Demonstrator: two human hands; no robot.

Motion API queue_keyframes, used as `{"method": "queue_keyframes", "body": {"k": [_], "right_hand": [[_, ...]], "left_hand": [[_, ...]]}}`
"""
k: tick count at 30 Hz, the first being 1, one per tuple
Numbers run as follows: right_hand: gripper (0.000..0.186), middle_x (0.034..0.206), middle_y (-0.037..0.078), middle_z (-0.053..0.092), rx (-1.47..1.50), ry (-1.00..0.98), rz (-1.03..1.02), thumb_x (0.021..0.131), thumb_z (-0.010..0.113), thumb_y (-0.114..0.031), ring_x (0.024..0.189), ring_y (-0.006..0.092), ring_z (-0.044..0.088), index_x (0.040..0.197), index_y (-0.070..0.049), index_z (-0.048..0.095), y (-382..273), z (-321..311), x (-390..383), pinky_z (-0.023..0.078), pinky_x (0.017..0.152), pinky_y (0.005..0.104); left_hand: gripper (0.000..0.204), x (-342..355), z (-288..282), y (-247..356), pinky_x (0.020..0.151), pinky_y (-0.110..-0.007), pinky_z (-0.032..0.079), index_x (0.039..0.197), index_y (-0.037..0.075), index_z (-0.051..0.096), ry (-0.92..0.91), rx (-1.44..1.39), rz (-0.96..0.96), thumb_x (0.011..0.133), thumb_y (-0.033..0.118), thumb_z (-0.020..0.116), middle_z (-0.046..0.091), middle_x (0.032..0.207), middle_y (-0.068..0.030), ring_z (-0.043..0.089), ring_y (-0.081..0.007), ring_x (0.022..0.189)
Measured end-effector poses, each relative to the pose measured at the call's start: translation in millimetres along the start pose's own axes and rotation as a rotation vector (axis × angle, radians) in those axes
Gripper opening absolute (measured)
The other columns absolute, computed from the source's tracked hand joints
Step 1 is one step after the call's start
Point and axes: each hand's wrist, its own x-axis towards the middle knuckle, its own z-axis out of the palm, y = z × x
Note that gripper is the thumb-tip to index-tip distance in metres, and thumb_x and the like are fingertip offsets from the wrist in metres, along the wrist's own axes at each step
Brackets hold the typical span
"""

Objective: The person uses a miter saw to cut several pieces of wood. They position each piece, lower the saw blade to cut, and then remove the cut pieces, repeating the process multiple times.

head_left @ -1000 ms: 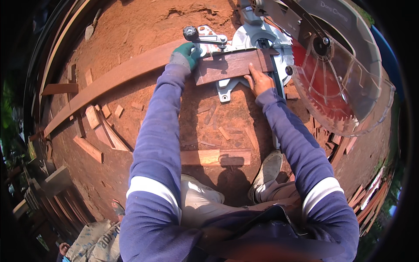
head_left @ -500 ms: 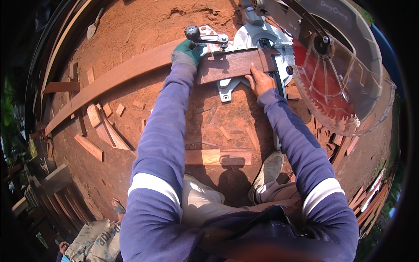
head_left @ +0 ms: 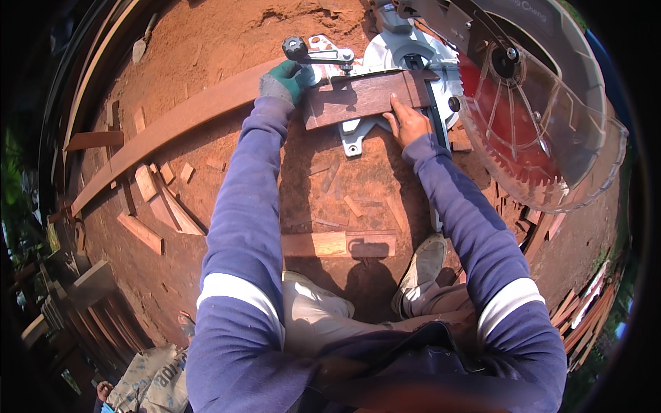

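Note:
A short reddish-brown board [head_left: 348, 100] lies on the white metal base [head_left: 385, 51] of a mitre saw, against its fence. My left hand [head_left: 282, 80], in a green and grey glove, is curled beside the board's left end under a clamp arm with a black knob [head_left: 295, 48]; what its fingers hold is hidden. My bare right hand [head_left: 408, 120] holds the board near its right part, fingertips on top, thumb along the near edge. The saw's red blade [head_left: 496, 131], with its clear guard, is to the right of my right hand.
A long plank [head_left: 179, 124] stretches across the dirt to the left. Offcuts [head_left: 144, 227] are scattered nearby and around my feet. A trowel [head_left: 144, 38] lies at upper left. Stacked timber lines both sides. Another person's hand [head_left: 103, 391] shows at lower left beside paper sacks [head_left: 144, 382].
My gloved left hand moved slightly right and up, then back left. The board and saw appear slightly higher in the picture. My right hand stays on the board.

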Motion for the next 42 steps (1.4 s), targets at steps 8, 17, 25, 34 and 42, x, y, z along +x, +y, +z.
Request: {"method": "queue_keyframes", "body": {"k": [8,17,25,34,42], "right_hand": [[0.045,0.09,0.016,0.072,-0.007,0.022,-0.014,0.097,0.07,-0.031,0.08,0.0361,0.071,0.135,-0.009,0.064,2.7,2.8,0.2,0.057,0.072,0.0449],[0.044,0.093,0.016,0.073,0.004,0.02,-0.017,0.097,0.07,-0.032,0.081,0.0369,0.071,0.133,-0.008,0.065,1.5,1.7,0.5,0.057,0.072,0.0452],[0.043,0.093,0.015,0.073,0.079,0.076,-0.036,0.094,0.072,-0.031,0.081,0.0373,0.071,0.13,-0.008,0.066,7.2,8.8,0.3,0.058,0.07,0.0457],[0.043,0.092,0.013,0.073,0.114,0.096,-0.02,0.091,0.075,-0.028,0.08,0.0349,0.071,0.128,-0.008,0.065,6.6,10.9,-0.2,0.058,0.07,0.0443],[0.042,0.1,0.014,0.072,0.12,0.012,0.005,0.092,0.073,-0.026,0.086,0.0354,0.071,0.13,-0.008,0.064,7.1,8.5,-0.6,0.058,0.076,0.0447]], "left_hand": [[0.036,-12.0,0.9,-1.4,0.079,-0.032,0.057,0.119,0.007,0.075,-0.07,-0.185,0.006,0.088,0.024,0.081,0.077,0.104,-0.0045,0.069,-0.0136,0.088],[0.032,-57.5,10.8,34.4,0.085,-0.033,0.057,0.112,0.006,0.077,-0.343,-0.041,-0.088,0.086,0.022,0.085,0.077,0.102,-0.0036,0.069,-0.0122,0.094],[0.044,-48.7,95.8,87.8,0.089,-0.048,0.053,0.114,0.014,0.076,-0.254,0.222,0.224,0.093,0.051,0.067,0.073,0.108,-0.0196,0.069,-0.0403,0.102],[0.042,-44.2,115.7,109.6,0.092,-0.048,0.053,0.116,0.014,0.075,-0.095,0.222,0.16,0.094,0.048,0.065,0.073,0.111,-0.0192,0.069,-0.0395,0.104],[0.051,-46.5,5.1,171.7,0.095,-0.043,0.054,0.119,0.009,0.075,-0.558,0.69,-0.052,0.098,0.053,0.059,0.076,0.106,-0.0148,0.072,-0.0293,0.102]]}}
